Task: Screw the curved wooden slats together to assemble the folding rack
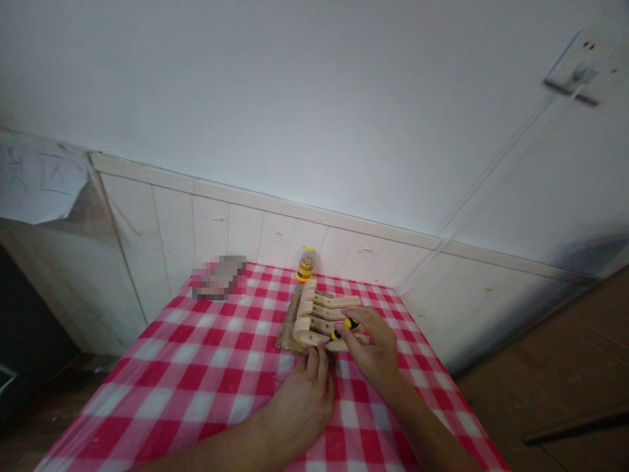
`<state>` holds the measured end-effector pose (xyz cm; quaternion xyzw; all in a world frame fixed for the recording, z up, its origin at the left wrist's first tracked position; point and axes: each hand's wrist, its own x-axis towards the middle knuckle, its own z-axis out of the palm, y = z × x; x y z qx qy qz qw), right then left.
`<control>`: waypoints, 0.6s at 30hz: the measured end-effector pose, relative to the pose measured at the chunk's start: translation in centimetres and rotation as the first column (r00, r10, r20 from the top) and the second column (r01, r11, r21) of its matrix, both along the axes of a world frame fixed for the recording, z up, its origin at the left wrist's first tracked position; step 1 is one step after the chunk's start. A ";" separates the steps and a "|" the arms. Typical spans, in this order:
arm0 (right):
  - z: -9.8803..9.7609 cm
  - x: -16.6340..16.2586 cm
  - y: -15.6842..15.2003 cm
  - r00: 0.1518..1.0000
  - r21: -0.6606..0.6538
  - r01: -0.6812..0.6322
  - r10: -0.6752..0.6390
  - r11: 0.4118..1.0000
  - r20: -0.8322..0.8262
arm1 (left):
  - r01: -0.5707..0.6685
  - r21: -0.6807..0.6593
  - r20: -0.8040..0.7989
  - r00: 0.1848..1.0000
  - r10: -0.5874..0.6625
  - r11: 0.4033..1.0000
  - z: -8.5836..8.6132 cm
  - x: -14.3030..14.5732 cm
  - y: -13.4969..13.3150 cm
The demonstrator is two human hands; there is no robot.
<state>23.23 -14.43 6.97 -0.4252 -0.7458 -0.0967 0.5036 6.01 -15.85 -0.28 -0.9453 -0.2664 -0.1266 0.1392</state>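
My right hand (371, 341) is closed around a small yellow-and-black screwdriver (350, 323), angled down toward the nearest slat. Under its tip lies a pale wooden piece (320, 324), built of several parallel slats with curled left ends and dark screw spots. My left hand (309, 393) reaches in from below, its fingers bent and close together against the slats' near edge, seemingly gripping it; the thumb is hidden. Beneath the slats shows a brown board (286, 334).
A clear container with yellow parts (306, 264) stands behind the wooden piece. A pixelated item (219, 278) lies at the table's back left. The table wears a red-and-white checked cloth (206, 380). A panelled wall (246, 229) borders its far edge; a cable runs from the socket (582, 69).
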 end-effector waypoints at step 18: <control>-0.1 0.2 0.0 0.999 -0.055 0.032 -0.033 0.998 -0.014 | -0.014 -0.006 0.007 1.000 0.014 1.000 -0.1 0.1 -0.1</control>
